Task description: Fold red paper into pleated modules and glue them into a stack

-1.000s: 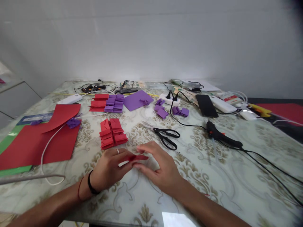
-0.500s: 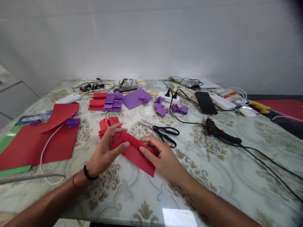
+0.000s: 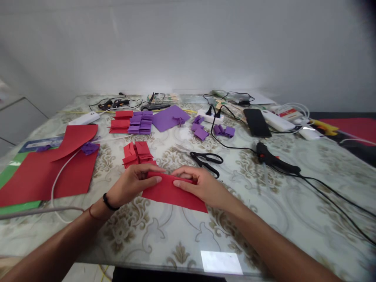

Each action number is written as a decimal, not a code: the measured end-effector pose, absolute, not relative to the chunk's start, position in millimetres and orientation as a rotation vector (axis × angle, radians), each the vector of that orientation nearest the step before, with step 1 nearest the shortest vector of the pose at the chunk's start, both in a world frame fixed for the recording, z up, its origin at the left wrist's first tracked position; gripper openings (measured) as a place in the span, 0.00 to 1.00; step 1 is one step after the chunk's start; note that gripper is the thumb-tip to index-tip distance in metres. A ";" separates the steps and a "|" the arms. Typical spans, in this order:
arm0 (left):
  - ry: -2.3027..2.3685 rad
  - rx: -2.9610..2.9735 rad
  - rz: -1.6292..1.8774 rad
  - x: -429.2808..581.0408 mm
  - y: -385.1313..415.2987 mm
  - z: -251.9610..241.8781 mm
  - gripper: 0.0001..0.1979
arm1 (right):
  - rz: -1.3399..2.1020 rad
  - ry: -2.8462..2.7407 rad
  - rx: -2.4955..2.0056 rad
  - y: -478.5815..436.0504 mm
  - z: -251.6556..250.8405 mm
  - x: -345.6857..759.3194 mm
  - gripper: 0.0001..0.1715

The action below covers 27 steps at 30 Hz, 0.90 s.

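Red sheet (image 3: 173, 196) gripped two-handed, centred before the wearer.
Left hand (image 3: 131, 184) and right hand (image 3: 205, 187) sit side by side, fingers pinched narrowly on its upper edge, apparently to keep that edge straight; contact between lower edge and desk (image 3: 176, 244) undetermined. Folded red pieces (image 3: 138, 153) and scissors (image 3: 194, 154) lie just beyond, presumably for easy reach; glue gun (image 3: 277, 161) farther right, likely kept off the paper.

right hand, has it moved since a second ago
Yes: judged against the scissors, which lie as before, the right hand has shifted slightly up the table, away from the wearer, its thumb tip now closer to them.
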<state>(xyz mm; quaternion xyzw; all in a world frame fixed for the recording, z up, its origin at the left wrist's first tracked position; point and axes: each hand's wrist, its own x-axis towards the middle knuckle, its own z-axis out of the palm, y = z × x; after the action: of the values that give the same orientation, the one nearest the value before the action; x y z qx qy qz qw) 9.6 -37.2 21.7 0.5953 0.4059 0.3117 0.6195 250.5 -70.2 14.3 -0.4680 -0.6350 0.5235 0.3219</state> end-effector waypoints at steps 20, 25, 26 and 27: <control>0.968 1.580 0.747 5.5 -35.8 28.2 0.12 | 1.296 -1.718 -1.136 -64.2 13.4 259.6 0.14; 0.927 1.512 0.694 6.2 -35.6 25.0 0.11 | 1.320 -1.743 -1.120 -64.4 15.2 258.6 0.15; 0.924 1.509 0.672 6.7 -35.7 23.9 0.10 | 1.330 -1.759 -1.114 -64.7 15.5 258.0 0.15; 0.926 1.512 0.648 7.1 -35.8 22.9 0.10 | 1.339 -1.777 -1.109 -64.9 15.8 257.5 0.15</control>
<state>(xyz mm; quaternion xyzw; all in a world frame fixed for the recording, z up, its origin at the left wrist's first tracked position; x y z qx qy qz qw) 7.1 -35.8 22.9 0.6487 0.3972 0.2779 0.5867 257.5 -64.9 15.8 -0.4222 -0.6767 0.5100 0.3220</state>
